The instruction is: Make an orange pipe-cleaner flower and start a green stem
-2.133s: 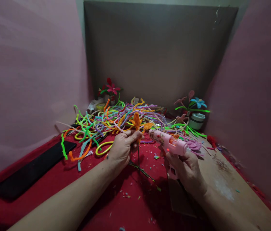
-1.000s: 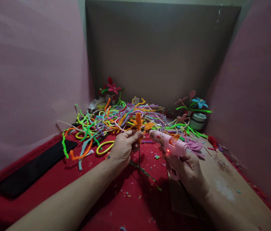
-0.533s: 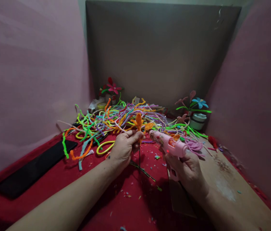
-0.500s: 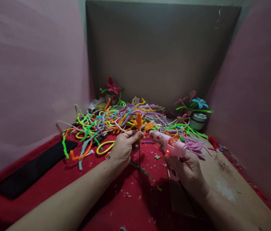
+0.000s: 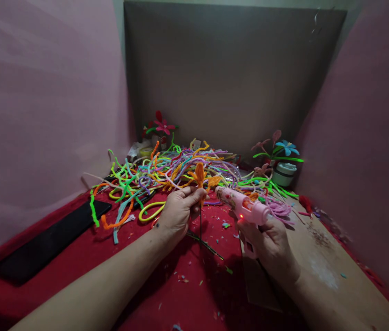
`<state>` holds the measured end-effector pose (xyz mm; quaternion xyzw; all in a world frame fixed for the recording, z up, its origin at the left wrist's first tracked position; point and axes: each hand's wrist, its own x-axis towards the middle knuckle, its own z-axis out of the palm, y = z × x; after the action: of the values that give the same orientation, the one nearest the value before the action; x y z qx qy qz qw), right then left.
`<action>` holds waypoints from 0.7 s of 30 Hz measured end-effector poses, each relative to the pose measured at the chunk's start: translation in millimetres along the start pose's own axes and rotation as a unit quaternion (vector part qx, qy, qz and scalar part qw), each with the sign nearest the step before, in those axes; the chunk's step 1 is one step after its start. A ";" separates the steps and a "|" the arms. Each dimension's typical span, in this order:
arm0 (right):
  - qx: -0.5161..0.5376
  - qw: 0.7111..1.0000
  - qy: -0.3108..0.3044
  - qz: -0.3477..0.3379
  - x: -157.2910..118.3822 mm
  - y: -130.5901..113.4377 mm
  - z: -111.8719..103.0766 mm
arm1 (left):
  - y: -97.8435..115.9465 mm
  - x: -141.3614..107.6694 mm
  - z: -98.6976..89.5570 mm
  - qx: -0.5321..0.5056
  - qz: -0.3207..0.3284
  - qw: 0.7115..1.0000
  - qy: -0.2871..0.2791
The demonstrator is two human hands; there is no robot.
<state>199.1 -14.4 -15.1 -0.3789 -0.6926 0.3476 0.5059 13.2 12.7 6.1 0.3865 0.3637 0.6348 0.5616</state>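
Note:
My left hand (image 5: 180,209) pinches an orange pipe-cleaner flower (image 5: 200,174) near the base of its petals. A thin dark stem (image 5: 200,225) runs straight down below the fingers. In my right hand (image 5: 272,243) is a pink glue gun (image 5: 241,203), its small red light lit and its nozzle pointing left, close beside the flower's right petal. Whether the nozzle touches the petal I cannot tell. Below the flower, a dark green stem (image 5: 211,248) lies on the red cloth (image 5: 180,299).
Many-coloured pipe cleaners (image 5: 174,168) are heaped behind my hands. A black flat slab (image 5: 53,241) lies at left, a cardboard sheet (image 5: 318,262) at right. Finished flowers (image 5: 163,126) stand at the back left; a blue flower (image 5: 287,147) and a pale jar (image 5: 285,174) stand at right.
Almost nothing differs. The glue gun has shifted very slightly to the right; the left hand keeps the flower in the same place.

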 end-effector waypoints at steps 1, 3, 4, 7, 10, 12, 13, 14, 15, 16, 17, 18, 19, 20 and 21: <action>0.004 1.000 -0.001 0.011 -0.1 -0.2 0.2 | -0.2 0.1 -0.1 0.000 0.000 1.000 0.000; 0.009 0.999 -0.001 0.032 -0.2 0.8 0.2 | -0.5 0.0 -0.4 0.000 -0.003 1.000 -0.001; 0.008 0.999 0.001 0.033 -0.2 1.7 0.1 | -0.6 -0.2 -0.5 0.000 -0.004 1.000 -0.002; 0.009 1.000 0.008 0.028 -0.2 4.8 -0.3 | -0.6 -0.9 -0.5 -0.001 -0.005 1.000 -0.002; 0.009 1.000 0.011 0.023 0.1 5.9 0.0 | -0.5 -0.8 -0.3 0.003 -0.006 1.000 0.002; 0.011 1.000 0.014 0.021 0.2 5.1 0.5 | -0.7 -0.3 -0.4 0.004 -0.005 1.000 0.003; 0.013 1.000 0.015 0.022 0.2 4.3 0.7 | -0.8 -0.1 -0.6 0.002 -0.004 1.000 0.002; 0.015 0.999 0.015 0.025 0.2 3.6 0.8 | -1.0 0.2 -0.8 0.001 -0.003 1.000 0.001; 0.016 0.999 0.013 0.029 0.1 2.9 0.7 | -1.2 0.4 -1.0 0.000 -0.003 1.000 0.000; 0.017 0.999 0.013 0.031 0.0 2.4 0.6 | -1.4 0.5 -1.2 -0.001 -0.003 1.000 0.001; 0.017 0.999 0.012 0.032 -0.1 2.1 0.4 | -1.4 0.5 -1.2 0.000 -0.004 1.000 0.001; 0.016 0.999 0.009 0.034 -0.3 1.9 0.1 | -1.4 0.4 -1.2 0.000 -0.004 1.000 0.002; 0.016 0.999 0.010 0.034 -0.5 1.9 -0.3 | -1.3 0.2 -1.0 0.000 -0.004 1.000 0.003; 0.015 0.999 0.009 0.034 -0.7 2.0 -0.6 | -1.1 0.0 -0.8 0.000 -0.004 1.000 0.004; 0.014 0.999 0.008 0.036 -0.9 2.1 -0.8 | -0.9 -0.1 -0.6 -0.002 -0.003 1.000 0.004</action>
<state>200.4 -14.2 -17.1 -0.3986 -0.6698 0.3723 0.5038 13.0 12.7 5.1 0.3821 0.3657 0.6354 0.5625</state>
